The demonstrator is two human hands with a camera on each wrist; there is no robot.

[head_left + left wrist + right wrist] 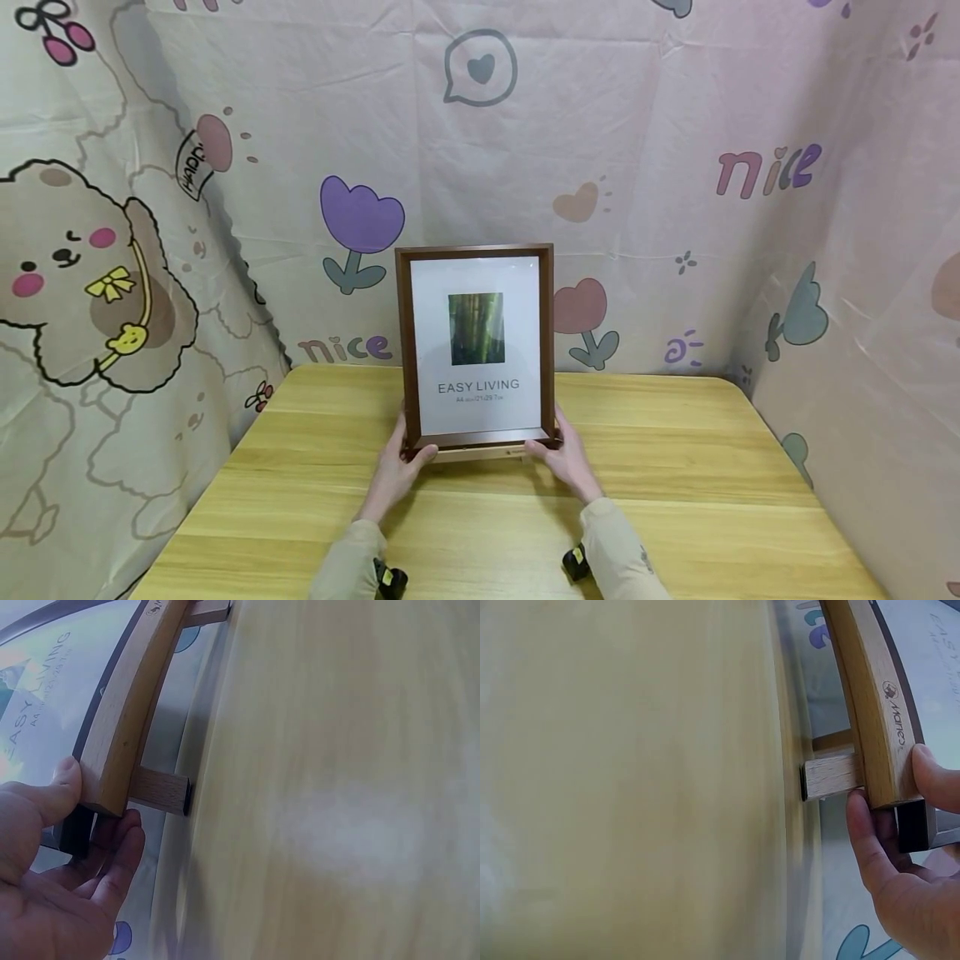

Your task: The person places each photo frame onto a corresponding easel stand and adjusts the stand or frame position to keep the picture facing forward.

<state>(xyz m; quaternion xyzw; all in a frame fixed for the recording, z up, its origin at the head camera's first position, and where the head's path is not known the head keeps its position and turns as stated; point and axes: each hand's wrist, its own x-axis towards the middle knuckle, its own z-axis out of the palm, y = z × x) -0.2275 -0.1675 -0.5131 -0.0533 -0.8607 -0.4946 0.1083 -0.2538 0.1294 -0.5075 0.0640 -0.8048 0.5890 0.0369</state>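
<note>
A brown picture frame (549,342) stands nearly upright on the ledge of a small wooden easel (480,454), its glazed front facing me. Behind the glass is a white sheet with a green bamboo picture and "EASY LIVING" lettering. My left hand (393,475) grips the left end of the ledge, thumb in front and fingers curled beneath, beside the frame's lower corner. At the right end, my right hand (570,462) holds in the same way. Two short easel feet show under the ledge in the left wrist view. Whether they touch the table cannot be told.
The wood-grain table (675,467) spreads around the easel. A patterned cloth (480,167) hangs behind the table and along both sides. Black wrist devices (576,562) sit at the sleeves.
</note>
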